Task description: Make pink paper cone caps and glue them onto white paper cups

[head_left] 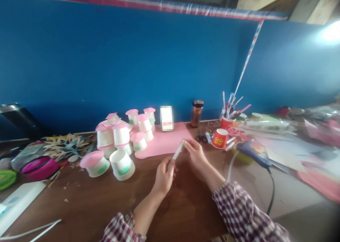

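Observation:
My left hand (164, 176) and my right hand (196, 153) are both pinched on one thin white strip (177, 150), which I hold slanted above the brown table (186, 206). The left hand grips its lower end, the right its upper end. Both sleeves are red-and-white checked. Just beyond the hands lies a pink sheet (167, 142). To the left stands a cluster of white paper cups with pink tops (122, 134), and two more cups (121, 164) lie on their sides near my left hand.
A blue glue gun (252, 152) with its cord lies right of my hands. A red cup (220, 138), scissors (202, 137), a jar (197, 113) and a cup of pens (227, 119) stand behind. Paper scraps and pink pouches lie at left, papers at right. A blue wall backs the table.

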{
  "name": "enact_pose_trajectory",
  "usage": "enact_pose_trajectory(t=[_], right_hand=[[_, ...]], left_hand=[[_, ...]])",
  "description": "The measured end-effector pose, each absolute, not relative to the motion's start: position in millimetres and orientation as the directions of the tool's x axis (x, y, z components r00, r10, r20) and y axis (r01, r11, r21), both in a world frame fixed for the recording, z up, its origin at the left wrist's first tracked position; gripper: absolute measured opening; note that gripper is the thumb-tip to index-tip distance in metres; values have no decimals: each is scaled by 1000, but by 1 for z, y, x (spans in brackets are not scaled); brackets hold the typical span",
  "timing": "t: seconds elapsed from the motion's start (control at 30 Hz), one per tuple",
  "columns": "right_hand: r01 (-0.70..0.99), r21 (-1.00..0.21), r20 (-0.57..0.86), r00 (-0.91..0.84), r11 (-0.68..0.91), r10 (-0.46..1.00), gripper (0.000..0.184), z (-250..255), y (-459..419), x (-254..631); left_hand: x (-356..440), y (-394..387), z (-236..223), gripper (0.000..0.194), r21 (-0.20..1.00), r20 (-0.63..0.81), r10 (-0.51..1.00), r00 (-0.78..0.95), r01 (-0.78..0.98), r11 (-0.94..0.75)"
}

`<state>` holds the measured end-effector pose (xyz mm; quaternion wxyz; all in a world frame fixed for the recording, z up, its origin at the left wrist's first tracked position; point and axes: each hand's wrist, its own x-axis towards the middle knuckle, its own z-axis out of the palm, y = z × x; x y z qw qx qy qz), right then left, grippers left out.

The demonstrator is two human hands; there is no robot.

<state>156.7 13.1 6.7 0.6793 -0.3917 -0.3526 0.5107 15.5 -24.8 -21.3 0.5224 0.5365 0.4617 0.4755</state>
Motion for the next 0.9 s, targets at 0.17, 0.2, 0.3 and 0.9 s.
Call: enact_pose_trajectory(t=[0.17,0.2,0.3,0.9], right_hand=[[-346,-924,88,217,161,972,30,10,9,156],[-343,-926,86,217,158,972,30,10,9,156],[-335,-930,78,218,149,973,30,11,8,155],[-316,-941,71,173,124,982,34,12,4,155]], left_hand=[[16,-26,-21,35,1000,27,993,118,-6,-26],[16,-26,-21,35,1000,28,992,119,-4,-28],[15,-26,-20,34,1000,29,992,121,1,-30],[13,-24,-24,36,994,86,979,187,-89,-70]])
